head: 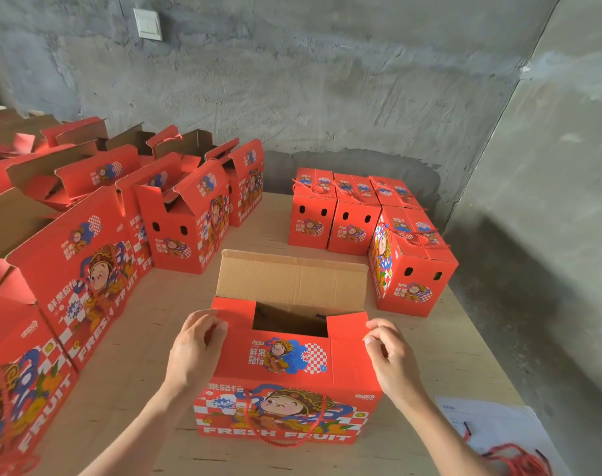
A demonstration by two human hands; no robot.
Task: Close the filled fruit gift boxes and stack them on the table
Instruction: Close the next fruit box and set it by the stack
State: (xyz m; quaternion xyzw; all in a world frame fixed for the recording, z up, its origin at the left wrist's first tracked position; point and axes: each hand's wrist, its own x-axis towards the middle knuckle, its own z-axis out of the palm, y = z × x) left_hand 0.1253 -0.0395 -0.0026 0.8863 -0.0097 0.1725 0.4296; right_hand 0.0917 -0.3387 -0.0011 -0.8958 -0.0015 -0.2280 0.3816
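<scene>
Left hand [197, 348] and right hand [389, 352] each pinch the near flap [286, 355] of the box [286, 407] — uneven pressure could crease it or miss the slot.

This looks like a bare packing room or small storeroom, not a finished home or shop. Beyond the hands, the walls [327, 80] are raw grey cement, rough and patchy, with one white light switch [148, 24] set far up to the left. The hands work over a plain plywood table [138, 355] with no covering. To the left of the hands stand many red printed fruit gift boxes [176, 228] with their flaps open, in rows. Ahead and to the right sit closed boxes [347, 218] packed side by side. Near the right hand lie loose red cords [519, 462] on a paper sheet [498, 420].
</scene>
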